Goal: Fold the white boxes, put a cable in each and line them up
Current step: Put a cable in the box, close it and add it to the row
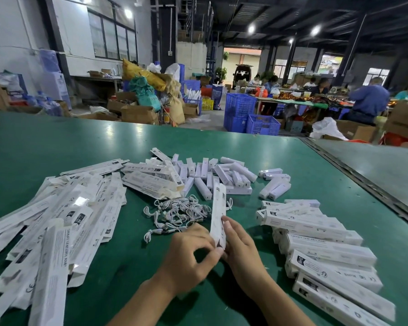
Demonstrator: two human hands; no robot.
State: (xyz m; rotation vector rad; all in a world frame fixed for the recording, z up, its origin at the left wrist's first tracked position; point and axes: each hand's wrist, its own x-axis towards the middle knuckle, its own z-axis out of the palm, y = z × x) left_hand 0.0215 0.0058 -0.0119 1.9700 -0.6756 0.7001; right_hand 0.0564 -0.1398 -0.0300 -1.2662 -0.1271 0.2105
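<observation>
"SMART SENSOR LAMP" stands on a flat box (68, 245) and a folded box (327, 249).

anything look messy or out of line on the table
Nothing looks damaged. The row of folded boxes on the right is askew: they fan out and overlap rather than lying parallel. The cables in the middle lie in a tangled heap, and the flat boxes on the left sprawl loosely.
</observation>
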